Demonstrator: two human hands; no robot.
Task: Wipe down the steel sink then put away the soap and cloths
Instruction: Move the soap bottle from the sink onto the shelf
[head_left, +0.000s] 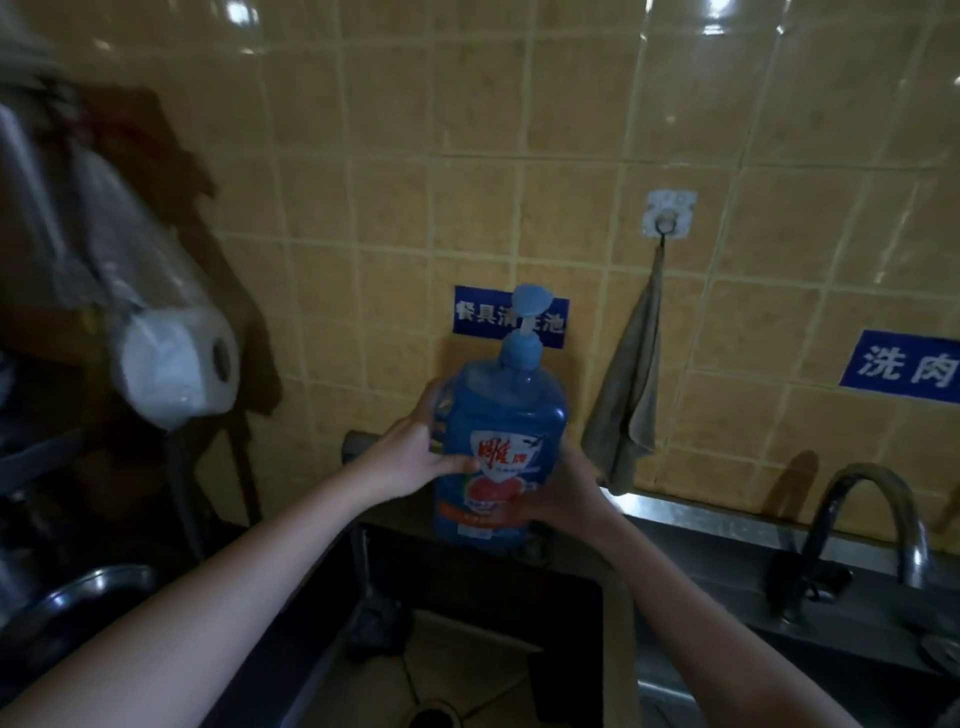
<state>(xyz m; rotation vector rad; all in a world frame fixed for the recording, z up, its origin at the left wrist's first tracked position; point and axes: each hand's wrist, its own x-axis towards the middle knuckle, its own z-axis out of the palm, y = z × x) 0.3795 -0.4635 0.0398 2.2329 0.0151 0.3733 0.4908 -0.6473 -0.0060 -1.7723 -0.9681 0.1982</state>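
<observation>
Head view, and both hands are on the blue plastic pump bottle of dish soap (501, 447). It stands upright at the far edge of the left basin of the steel sink (717, 522), right in front of the yellow tiled wall (415, 156). Its pump head covers part of a blue sign with white characters (478, 317).

The left hand (415, 457) wraps the bottle's left side, with the fingers curled round the back and the thumb pressed across the red and white label. The right hand (558, 493) cups the lower right corner, palm against the plastic. Its fingers are mostly hidden behind the bottle. Whether the base touches the far ledge, I cannot tell.

Just right of the bottle a grey-brown cloth (631, 395) hangs limp from a white adhesive wall hook (670, 213), its lower end reaching down to the sink's back ledge. Further right a dark curved tap (872, 514) arches over the right basin, with a second blue sign (904, 366) on the wall above it.

Down near the bottom edge sits the round drain (431, 714) of the left basin. On the left is a white paper roll in clear plastic wrap (176, 364), blurred, and nearer, a steel bowl (78, 597).
</observation>
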